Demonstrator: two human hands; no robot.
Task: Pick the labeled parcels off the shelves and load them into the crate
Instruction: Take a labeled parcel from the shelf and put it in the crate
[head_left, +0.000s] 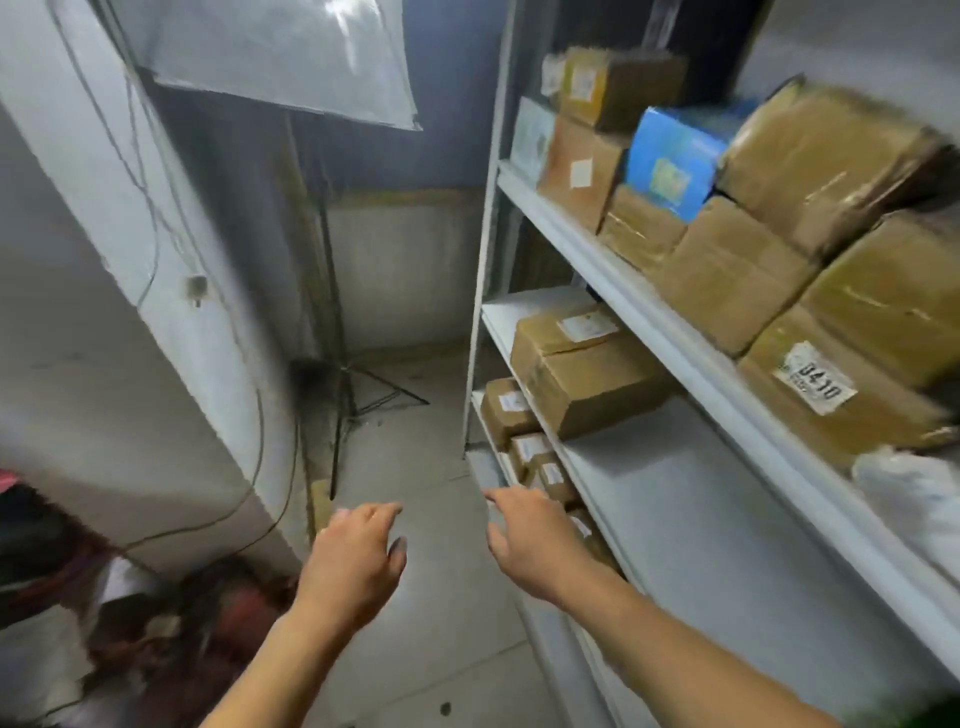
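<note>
From the head view, both hands are reaching out empty: the left hand (358, 551) is hovering over the floor with fingers loosely spread; the right hand (524, 535) is stretching, fingers relaxed, toward the small labeled parcels (530, 452) on the lowest shelf (480, 467); many parcels are sitting on the shelves above (no crate is showing), so most loading seems left.

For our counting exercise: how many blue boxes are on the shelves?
1. The blue box sits on the upper shelf, on brown parcels, between a labeled brown parcel and a large taped one. Others may be hidden behind.
</note>
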